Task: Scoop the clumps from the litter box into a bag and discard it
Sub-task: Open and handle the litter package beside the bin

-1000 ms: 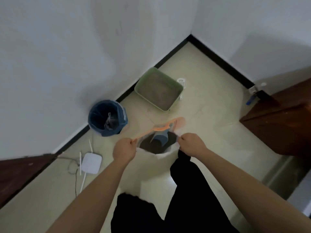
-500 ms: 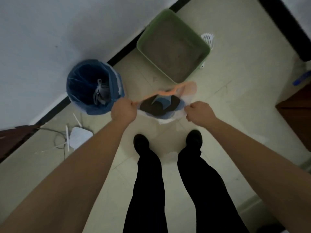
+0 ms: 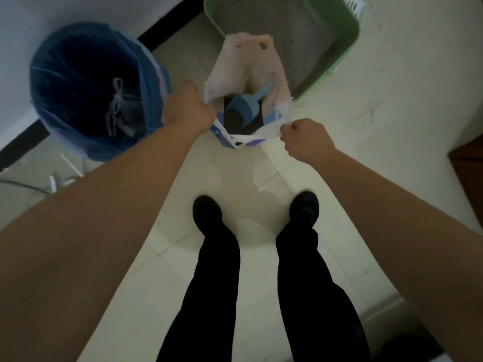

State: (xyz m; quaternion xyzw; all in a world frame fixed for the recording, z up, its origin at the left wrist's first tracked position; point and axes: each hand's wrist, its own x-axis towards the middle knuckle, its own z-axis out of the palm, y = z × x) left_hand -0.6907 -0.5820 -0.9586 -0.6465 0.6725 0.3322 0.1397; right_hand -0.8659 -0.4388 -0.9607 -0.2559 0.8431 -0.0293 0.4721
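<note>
the thin white plastic bag with a pinkish far flap and blue print along its near edge [image 3: 245,61] hangs open just above the pale tiled floor [image 3: 261,178], directly ahead of the person's two black shoes [image 3: 207,212]. inside the bag lies a small blue plastic scoop [image 3: 244,107], its handle pointing away toward the litter box, on top of a dark mass at the bottom of the bag; whether that mass is clumps cannot be told.

the left hand [image 3: 187,109] is clenched on the bag's left rim, pinching the plastic in a closed fist. the right hand [image 3: 305,139] is likewise closed, gripping the bag's near right corner, so the two hands spread the mouth between them.

just beyond the bag, and partly hidden by its raised pink flap, sits the green rectangular plastic litter box [image 3: 347,40], filled with grey litter. a white slotted plastic piece [image 3: 355,5] shows at the far right corner of that box, cut by the frame edge.

to the left of the bag, just beside the left hand, stands a round bin lined with a blue plastic liner [image 3: 86,87]; a knotted translucent bag [image 3: 117,108] lies inside it. behind the bin runs a black baseboard [image 3: 167,30] under a white wall. to the near left of the bin, some white rods and cables lie on the floor, too blurred to identify.
</note>
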